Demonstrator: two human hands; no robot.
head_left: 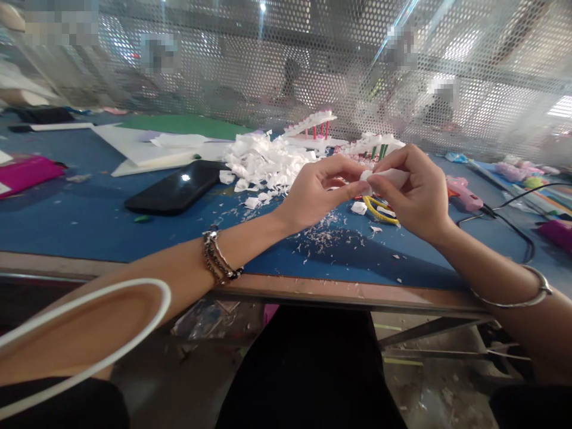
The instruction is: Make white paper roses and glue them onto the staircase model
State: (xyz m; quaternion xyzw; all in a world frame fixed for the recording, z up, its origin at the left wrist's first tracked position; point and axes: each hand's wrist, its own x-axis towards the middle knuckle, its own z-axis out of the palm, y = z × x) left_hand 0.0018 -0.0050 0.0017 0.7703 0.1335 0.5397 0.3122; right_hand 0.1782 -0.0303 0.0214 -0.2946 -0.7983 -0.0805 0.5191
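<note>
Above the blue tabletop [80, 229] (white crumbs [328, 235] below), my left hand [313, 192] and right hand [415, 193] pinch a small white papery piece [395, 176]; I'm apparently working its end, which next calls for a light touch.

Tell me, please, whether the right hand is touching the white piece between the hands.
Touching: the head view shows the right hand pinching the white piece between its thumb and fingers.

Left hand [310, 192], right hand [417, 193] pinching white piece [395, 176] over blue table [89, 229]; white scraps [263, 156] heaped beyond.
</note>
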